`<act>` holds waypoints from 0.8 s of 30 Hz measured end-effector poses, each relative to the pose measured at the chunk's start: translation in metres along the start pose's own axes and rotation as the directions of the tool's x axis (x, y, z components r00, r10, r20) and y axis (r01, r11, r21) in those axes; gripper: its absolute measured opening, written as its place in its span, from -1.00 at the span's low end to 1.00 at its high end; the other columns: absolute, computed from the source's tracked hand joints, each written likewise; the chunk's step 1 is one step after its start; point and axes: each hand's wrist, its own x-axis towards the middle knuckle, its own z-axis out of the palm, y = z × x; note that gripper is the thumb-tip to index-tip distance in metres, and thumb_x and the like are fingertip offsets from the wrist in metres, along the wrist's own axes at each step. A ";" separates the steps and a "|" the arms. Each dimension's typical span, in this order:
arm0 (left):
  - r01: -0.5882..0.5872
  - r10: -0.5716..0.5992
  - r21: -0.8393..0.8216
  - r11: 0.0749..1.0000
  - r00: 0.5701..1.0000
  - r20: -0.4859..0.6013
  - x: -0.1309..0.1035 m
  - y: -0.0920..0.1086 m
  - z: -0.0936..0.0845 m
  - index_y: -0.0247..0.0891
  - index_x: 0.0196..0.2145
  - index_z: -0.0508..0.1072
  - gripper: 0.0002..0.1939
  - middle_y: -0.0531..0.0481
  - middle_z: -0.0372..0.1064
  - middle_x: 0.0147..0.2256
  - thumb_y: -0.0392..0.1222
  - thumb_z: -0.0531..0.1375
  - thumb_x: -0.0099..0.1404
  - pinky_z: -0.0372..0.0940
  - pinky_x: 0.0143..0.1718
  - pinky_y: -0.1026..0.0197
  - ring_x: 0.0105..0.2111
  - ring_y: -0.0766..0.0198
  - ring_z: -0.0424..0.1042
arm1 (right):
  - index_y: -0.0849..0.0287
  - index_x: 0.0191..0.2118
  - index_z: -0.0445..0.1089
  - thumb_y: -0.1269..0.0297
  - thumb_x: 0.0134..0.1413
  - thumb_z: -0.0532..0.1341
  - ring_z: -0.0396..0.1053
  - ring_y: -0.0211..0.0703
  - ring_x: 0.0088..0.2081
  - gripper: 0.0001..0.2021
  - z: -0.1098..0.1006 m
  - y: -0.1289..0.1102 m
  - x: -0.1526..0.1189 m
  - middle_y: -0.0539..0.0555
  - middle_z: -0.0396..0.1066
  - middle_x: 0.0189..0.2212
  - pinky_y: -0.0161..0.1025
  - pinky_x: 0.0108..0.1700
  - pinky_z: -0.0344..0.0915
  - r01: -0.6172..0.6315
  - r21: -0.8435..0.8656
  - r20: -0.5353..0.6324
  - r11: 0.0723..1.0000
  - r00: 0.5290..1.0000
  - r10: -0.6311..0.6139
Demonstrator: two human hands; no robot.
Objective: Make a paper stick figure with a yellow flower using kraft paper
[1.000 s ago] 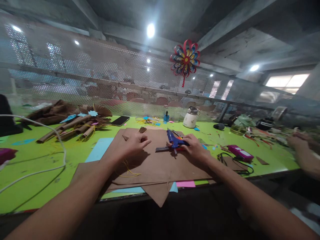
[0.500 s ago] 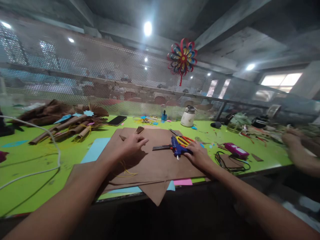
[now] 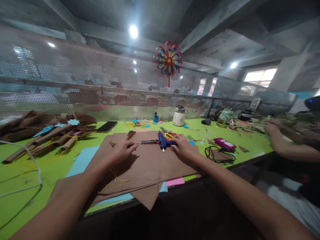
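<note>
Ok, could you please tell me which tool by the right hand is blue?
The glue gun, at the right hand, just this side of the yellow-handled tool. Its deep blue body sets it apart; the other shows yellow.

Ceiling beams (image 3: 212, 26), bright lamps (image 3: 133, 31), a window (image 3: 260, 76), a perforated, perhaps metal screen (image 3: 97, 80) behind the green table (image 3: 53, 166)

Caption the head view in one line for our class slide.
Left hand over brown paper, right hand at a blue glue gun, green table beneath.
</note>
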 end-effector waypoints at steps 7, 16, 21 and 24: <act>0.022 -0.017 0.099 0.995 0.999 -0.044 0.000 0.018 -0.005 -0.20 -0.56 0.37 -0.67 -0.02 0.31 -0.57 0.04 0.02 0.19 0.03 -0.45 0.22 -0.51 0.22 0.24 | 0.16 -0.30 0.39 0.37 0.21 0.06 0.30 -0.13 -0.33 -0.83 -0.052 -0.063 -0.096 0.10 0.33 -0.43 -0.21 -0.31 0.26 0.212 0.280 -0.049 0.936 0.977 -0.207; 0.125 -0.106 0.089 0.988 0.976 -0.192 -0.010 0.038 -0.019 -0.21 -0.72 0.14 -0.50 0.06 0.07 -0.72 0.16 -0.01 0.22 -0.04 -0.51 0.26 -0.60 0.31 0.10 | 0.09 -0.28 0.40 0.28 0.15 0.14 0.35 -0.01 -0.26 -0.90 -0.084 0.012 -0.189 0.14 0.40 -0.36 -0.06 -0.17 0.29 -0.155 0.049 -0.367 0.987 0.916 0.162; 0.109 -0.087 0.126 0.986 0.982 -0.166 -0.009 0.041 -0.020 -0.22 -0.71 0.17 -0.51 0.05 0.12 -0.68 0.16 -0.01 0.21 -0.06 -0.51 0.27 -0.59 0.31 0.09 | 0.09 -0.02 0.37 0.23 0.04 0.19 0.27 0.15 -0.05 -0.65 -0.076 0.050 -0.217 0.21 0.37 -0.08 0.05 -0.14 0.26 -0.163 -0.268 -0.195 0.950 0.974 0.112; 0.131 -0.106 0.186 0.974 0.985 -0.135 -0.009 0.043 -0.021 -0.22 -0.69 0.21 -0.53 0.05 0.15 -0.68 0.15 -0.01 0.20 -0.08 -0.51 0.26 -0.59 0.31 0.09 | 0.09 -0.05 0.40 0.42 0.06 0.08 0.28 0.10 -0.03 -0.66 -0.067 0.057 -0.225 0.17 0.40 -0.08 0.02 -0.13 0.26 -0.158 -0.281 -0.175 0.947 0.978 0.111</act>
